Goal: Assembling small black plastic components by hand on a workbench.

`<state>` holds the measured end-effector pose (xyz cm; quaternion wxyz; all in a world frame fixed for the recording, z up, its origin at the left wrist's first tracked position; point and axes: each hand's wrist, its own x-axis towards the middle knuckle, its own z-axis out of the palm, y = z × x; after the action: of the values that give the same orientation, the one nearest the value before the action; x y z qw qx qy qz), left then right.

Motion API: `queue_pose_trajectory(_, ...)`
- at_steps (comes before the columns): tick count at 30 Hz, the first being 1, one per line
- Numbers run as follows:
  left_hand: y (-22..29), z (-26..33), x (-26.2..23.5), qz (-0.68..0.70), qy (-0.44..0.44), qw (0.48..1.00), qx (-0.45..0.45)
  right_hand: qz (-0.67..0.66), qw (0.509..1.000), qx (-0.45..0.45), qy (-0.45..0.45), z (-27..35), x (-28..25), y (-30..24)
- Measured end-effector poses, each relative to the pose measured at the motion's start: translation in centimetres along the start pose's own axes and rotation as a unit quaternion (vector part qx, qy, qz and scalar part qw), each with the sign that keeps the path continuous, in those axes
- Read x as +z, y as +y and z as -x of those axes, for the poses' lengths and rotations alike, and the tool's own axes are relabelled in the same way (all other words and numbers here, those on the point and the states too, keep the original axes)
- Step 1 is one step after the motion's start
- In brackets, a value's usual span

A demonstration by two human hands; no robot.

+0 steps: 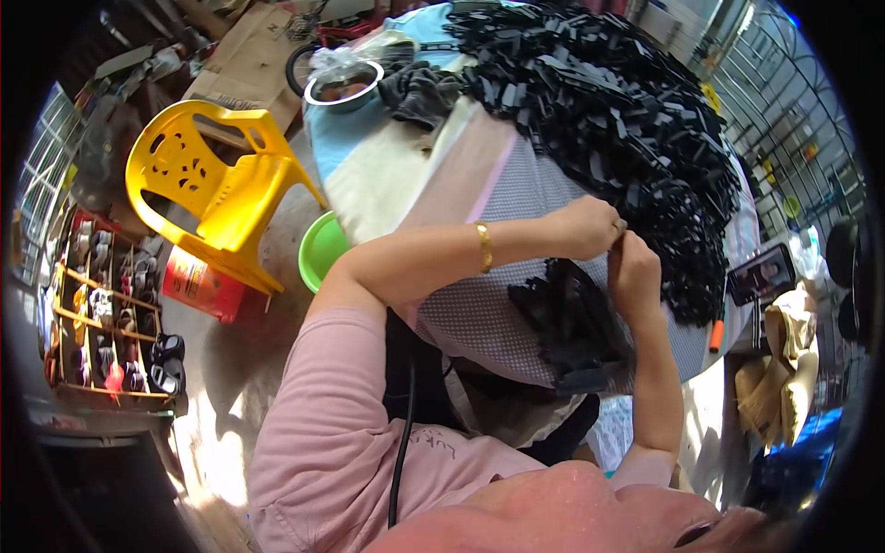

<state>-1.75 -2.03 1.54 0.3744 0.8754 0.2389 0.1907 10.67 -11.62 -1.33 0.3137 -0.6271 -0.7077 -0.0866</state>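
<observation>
My left hand point(590, 226), with a gold bracelet on its wrist, and my right hand point(634, 269) meet fingertip to fingertip over a round table covered with a dotted grey cloth point(479, 304). Their fingers are pinched together on a small black piece, which is mostly hidden by them. Just below the hands lies a small heap of black pieces point(570, 324). A very large pile of the same black flat pieces point(599, 111) covers the far half of the table, right behind my hands.
A metal bowl point(343, 88) and a dark rag point(419, 92) sit at the table's far left. On the floor are a yellow plastic chair point(217, 184), a green basin point(321, 247), a red canister point(198, 284) and a shoe rack point(106, 313). A phone point(761, 274) stands at the right.
</observation>
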Motion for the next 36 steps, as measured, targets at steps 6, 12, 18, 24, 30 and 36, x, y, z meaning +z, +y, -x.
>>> queue_pose_trajectory(6,0.1,0.2,2.1,0.062,0.096,0.993,0.028,-0.02,0.999,0.003,0.049,0.3,-0.1,-0.3)
queue_pose_trajectory(12,-0.8,0.2,2.4,0.064,0.113,0.991,0.019,-0.029,0.999,0.0,0.035,0.1,1.1,0.5)
queue_pose_trajectory(18,-0.3,-0.2,2.0,0.064,0.108,0.991,0.052,-0.016,0.999,0.007,0.049,0.2,0.4,0.1)
queue_pose_trajectory(24,-0.1,-0.2,2.9,0.062,0.133,0.988,0.041,-0.017,0.999,-0.001,0.049,-0.5,0.3,0.1)
queue_pose_trajectory(30,-0.2,-0.4,2.4,0.031,0.113,0.991,0.057,-0.003,0.997,0.008,0.073,0.0,0.6,-0.1)
queue_pose_trajectory(36,-1.6,-1.3,1.7,0.07,0.089,0.992,0.051,-0.04,0.998,0.057,0.006,-0.7,-1.2,-0.6)
